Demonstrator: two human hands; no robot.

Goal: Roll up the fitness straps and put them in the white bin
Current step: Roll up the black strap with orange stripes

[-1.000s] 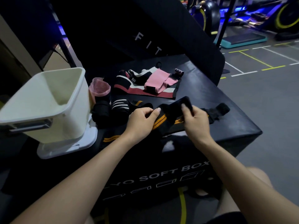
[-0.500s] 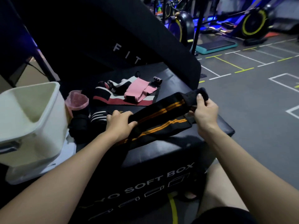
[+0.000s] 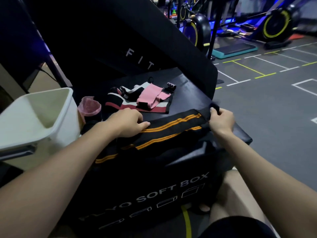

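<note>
The right hand (image 3: 221,120) has its fingers (image 3: 216,112) curled round the end of the black strap (image 3: 171,126); the left hand (image 3: 127,123) presses it flat with nearly straight fingers; the strap lies across the soft box (image 3: 192,98), one end drooping over the six o'clock edge; a slack start may roll it crooked, or it slides off; the white bin (image 3: 56,122) waits at nine o'clock.

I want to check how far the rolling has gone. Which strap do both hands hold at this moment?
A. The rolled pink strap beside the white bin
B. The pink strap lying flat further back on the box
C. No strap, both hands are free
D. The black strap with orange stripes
D: the left hand presses on the black strap with orange stripes, and the right hand pinches its far end, stretched flat, not yet rolled.
</note>
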